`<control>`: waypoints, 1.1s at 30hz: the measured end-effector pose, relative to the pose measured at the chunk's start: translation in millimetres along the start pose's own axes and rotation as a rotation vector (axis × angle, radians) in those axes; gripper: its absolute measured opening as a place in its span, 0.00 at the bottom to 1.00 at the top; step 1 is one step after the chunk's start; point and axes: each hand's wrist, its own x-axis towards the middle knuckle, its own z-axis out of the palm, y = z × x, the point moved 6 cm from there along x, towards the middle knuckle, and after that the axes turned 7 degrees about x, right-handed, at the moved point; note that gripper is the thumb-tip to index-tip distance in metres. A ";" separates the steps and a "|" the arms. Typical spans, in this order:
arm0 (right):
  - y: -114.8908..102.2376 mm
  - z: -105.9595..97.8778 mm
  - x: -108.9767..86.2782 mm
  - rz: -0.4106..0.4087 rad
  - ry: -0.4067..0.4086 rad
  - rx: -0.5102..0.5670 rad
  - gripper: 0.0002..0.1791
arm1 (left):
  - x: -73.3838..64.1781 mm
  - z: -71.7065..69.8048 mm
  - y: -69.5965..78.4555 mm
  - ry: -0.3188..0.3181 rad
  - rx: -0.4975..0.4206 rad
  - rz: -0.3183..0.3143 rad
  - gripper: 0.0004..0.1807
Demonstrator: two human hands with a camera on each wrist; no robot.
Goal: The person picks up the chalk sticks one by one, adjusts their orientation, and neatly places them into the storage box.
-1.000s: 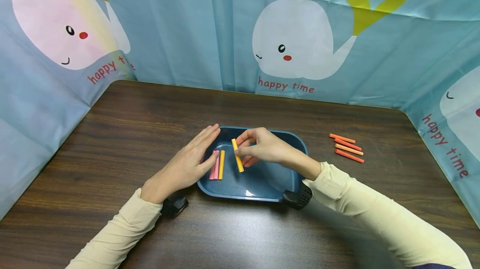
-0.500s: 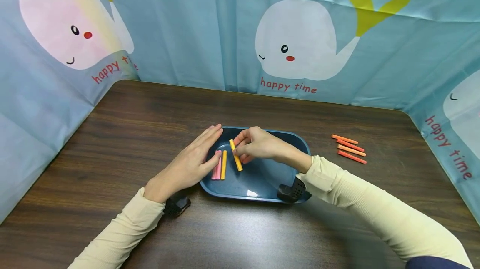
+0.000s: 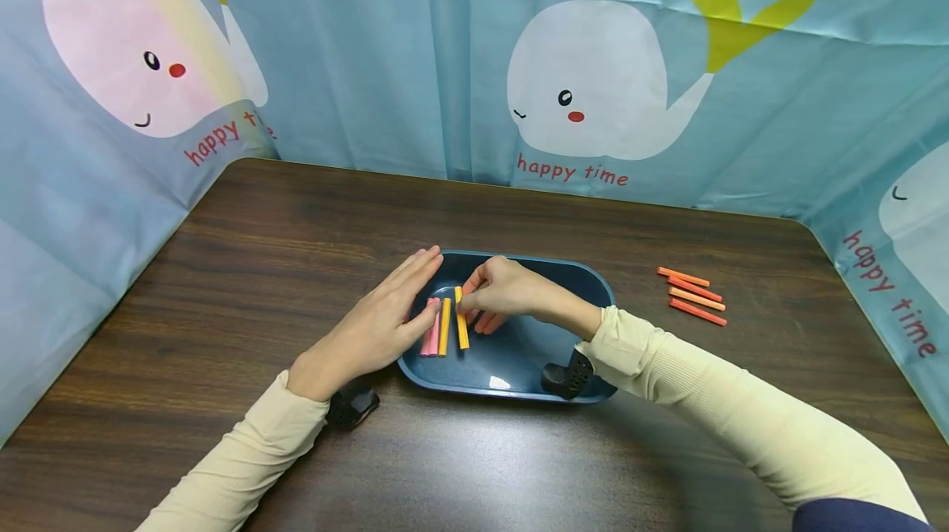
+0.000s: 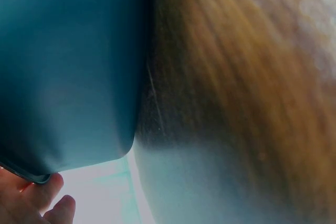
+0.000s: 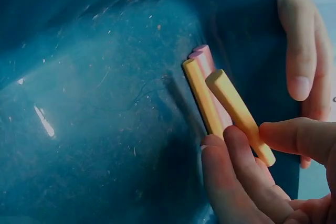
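Table (image 3: 296, 244) | yellow stick (image 3: 463, 330), long axis away, slightly left; tilt uncertain | right fingers (image 5: 289, 136) pinching it

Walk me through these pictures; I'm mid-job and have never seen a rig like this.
No robot here: a person works bare-handed. The wide picture comes from a head camera; the close ones, from a camera on each wrist. The left hand rests at the left end of the blue tray. The right hand pinches a yellow chalk stick inside the tray, where two pink chalk sticks and a second yellow stick lie. Four orange and red chalk sticks lie on the brown table, right of the tray.
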 end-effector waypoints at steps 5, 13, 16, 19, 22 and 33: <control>2.3 3.1 4.0 0.009 -0.024 -0.029 0.09 | -0.8 0.0 0.4 0.000 -0.005 0.008 0.35; 5.4 4.9 6.6 0.044 -0.062 -0.012 0.10 | -0.6 -1.0 1.3 0.007 -0.008 0.012 0.35; 6.1 5.6 7.3 0.051 -0.069 0.005 0.11 | -0.8 -1.0 1.0 0.006 -0.005 0.012 0.35; 5.8 5.3 6.5 0.051 -0.069 0.012 0.13 | -1.1 -0.6 0.5 0.007 -0.004 0.013 0.35; 4.9 3.8 3.5 0.052 -0.068 0.009 0.13 | -1.0 -1.5 1.2 0.010 -0.006 0.013 0.35; -4.1 -3.0 -11.1 -0.037 -0.083 -0.053 0.15 | -0.4 0.1 0.0 -0.003 -0.003 -0.004 0.35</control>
